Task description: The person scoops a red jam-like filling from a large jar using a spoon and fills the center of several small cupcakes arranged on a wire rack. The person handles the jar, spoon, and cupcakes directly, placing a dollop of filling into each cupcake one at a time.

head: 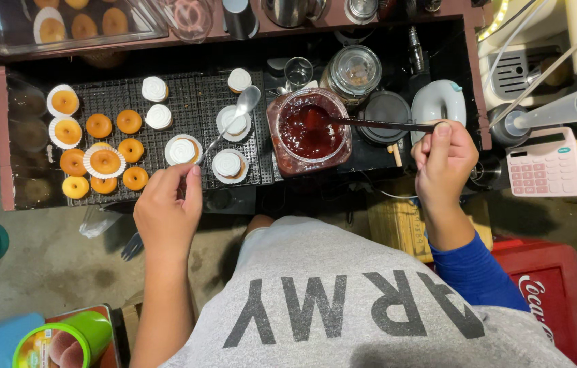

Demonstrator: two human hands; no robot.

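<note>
My left hand [168,208] holds a metal spoon [234,116] by its handle, the bowl hovering over a cream-topped mini cake [234,123] on the black wire rack [193,95]. My right hand [442,160] grips the end of a long dark spoon [370,124] whose bowl is dipped into a clear tub of red jam [309,133]. Several plain orange mini cakes [114,153] and several cream-topped ones [183,150] in white paper cups lie on the rack.
A glass jar [353,71] and a small glass [298,71] stand behind the jam tub. A pink calculator [545,163] and a clear measuring cylinder [561,109] are at the right. A red crate [548,293] sits lower right, a green cup [74,341] lower left.
</note>
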